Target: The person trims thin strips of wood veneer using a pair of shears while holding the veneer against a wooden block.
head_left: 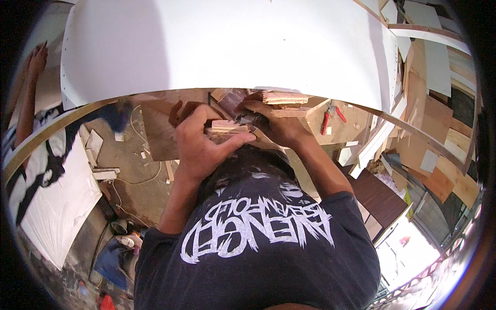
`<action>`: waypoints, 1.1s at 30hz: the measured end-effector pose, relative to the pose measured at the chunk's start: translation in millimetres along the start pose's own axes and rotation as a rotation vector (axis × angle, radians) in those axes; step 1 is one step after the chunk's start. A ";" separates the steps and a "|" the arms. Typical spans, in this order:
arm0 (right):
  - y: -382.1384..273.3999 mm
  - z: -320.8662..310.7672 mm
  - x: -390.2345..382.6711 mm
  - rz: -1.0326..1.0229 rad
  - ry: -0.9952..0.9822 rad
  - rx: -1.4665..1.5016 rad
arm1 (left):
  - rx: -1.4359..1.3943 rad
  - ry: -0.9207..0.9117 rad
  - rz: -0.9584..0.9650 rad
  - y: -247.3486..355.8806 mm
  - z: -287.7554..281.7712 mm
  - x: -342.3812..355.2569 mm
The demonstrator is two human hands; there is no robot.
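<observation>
My left hand [197,139] grips a short piece of layered wood [225,127], thumb along its near edge and fingers over the far side. Close beside it, my right hand [276,125] is closed, its fingers curled inward. A dark, metal-looking thing [250,120] shows between the two hands; its kind is unclear, and the fingers partly cover it. Another layered wood piece [285,97] lies just beyond my right hand. Both hands are over a brown wooden surface [160,135], in front of my body.
A large white curved panel [227,46] spans the far side, its edge just beyond my hands. Red-handled pliers [332,117] lie to the right. Wood boards [439,129] are stacked at far right. At the left, another person's arm [30,82] reaches to the panel; a pale cable [135,181] crosses the floor.
</observation>
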State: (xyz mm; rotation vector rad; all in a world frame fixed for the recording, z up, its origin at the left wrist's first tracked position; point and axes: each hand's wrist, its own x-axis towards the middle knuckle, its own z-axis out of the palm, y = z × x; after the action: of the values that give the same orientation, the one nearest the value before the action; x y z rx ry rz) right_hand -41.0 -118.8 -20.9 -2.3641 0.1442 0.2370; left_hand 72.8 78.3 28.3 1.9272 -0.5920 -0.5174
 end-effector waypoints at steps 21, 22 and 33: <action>38.8 15.8 43.8 -0.361 0.030 0.119 | 0.122 0.032 0.033 -5.2 4.1 0.7; 39.5 14.6 43.7 -0.364 0.025 0.124 | 0.136 0.010 -0.003 -4.2 3.1 0.9; 44.6 5.7 38.6 -0.302 -0.025 0.182 | 0.115 -0.003 -0.005 -5.0 3.4 -1.5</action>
State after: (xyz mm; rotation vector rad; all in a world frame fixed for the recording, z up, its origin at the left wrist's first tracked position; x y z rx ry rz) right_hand -11.8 -148.2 -63.2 -2.1658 -0.1948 0.1027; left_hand 70.5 78.6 22.6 2.0373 -0.6310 -0.4983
